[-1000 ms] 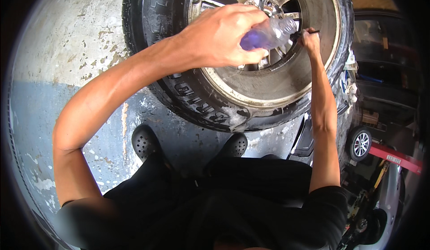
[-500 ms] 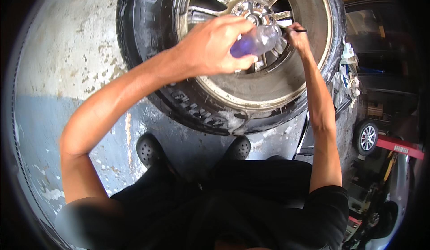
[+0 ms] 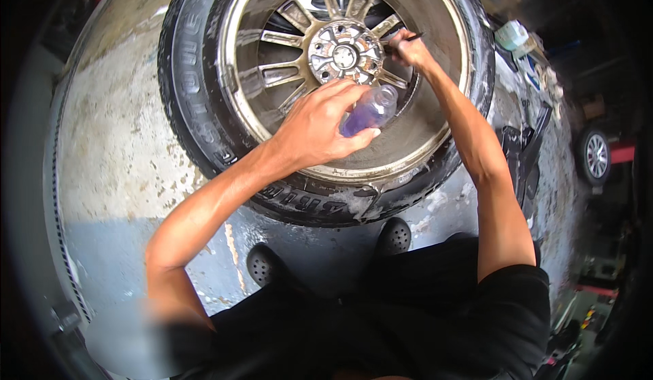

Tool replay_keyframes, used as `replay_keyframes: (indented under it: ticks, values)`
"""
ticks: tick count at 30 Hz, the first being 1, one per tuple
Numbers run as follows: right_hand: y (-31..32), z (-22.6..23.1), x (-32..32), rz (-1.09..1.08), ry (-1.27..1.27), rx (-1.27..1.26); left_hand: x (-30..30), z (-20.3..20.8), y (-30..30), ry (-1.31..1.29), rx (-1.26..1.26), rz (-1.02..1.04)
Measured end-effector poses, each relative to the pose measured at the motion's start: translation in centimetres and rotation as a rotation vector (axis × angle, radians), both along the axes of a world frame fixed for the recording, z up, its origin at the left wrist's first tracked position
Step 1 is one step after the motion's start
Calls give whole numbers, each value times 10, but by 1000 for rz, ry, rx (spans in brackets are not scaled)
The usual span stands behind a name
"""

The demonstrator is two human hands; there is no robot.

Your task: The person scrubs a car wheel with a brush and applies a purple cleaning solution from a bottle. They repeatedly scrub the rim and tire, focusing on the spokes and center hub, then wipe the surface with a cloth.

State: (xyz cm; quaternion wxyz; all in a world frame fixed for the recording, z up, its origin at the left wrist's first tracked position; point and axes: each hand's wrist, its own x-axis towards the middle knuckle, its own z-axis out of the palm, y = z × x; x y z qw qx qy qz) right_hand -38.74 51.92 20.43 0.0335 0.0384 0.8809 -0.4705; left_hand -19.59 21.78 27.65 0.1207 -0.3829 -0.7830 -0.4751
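Left hand (image 3: 320,127), near, has a bottle (image 3: 369,111) in its grip; right hand (image 3: 411,52), farther, clenches a dark tool (image 3: 415,37) over the brown-stained wheel (image 3: 345,57); work looks unfinished.

Here's the big tyre (image 3: 197,101), its far edge sliced off by the frame, and the left hand (image 3: 323,125) hides the base of the bottle (image 3: 373,110)! Fingers of the right hand (image 3: 409,51) cover the middle of a slim dark tool (image 3: 415,37), its left end too small to read, while the near-left sleeve (image 3: 189,347) blurs and the right-side clutter (image 3: 602,268) smears into gloom.
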Motion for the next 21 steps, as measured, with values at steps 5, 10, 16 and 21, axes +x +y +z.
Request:
replay_keyframes:
  ticks: [5,10,16,21]
  values:
    - [19,2,0,-139,236,408,-4,11,18,-18,-41,-55]
    - [31,7,5,-189,456,590,-8,11,31,-21,-99,-65]
    - [13,82,58,109,98,90,-15,4,21,-42,-228,31]
    - [-6,163,135,143,77,-43,-21,8,6,-32,-354,113]
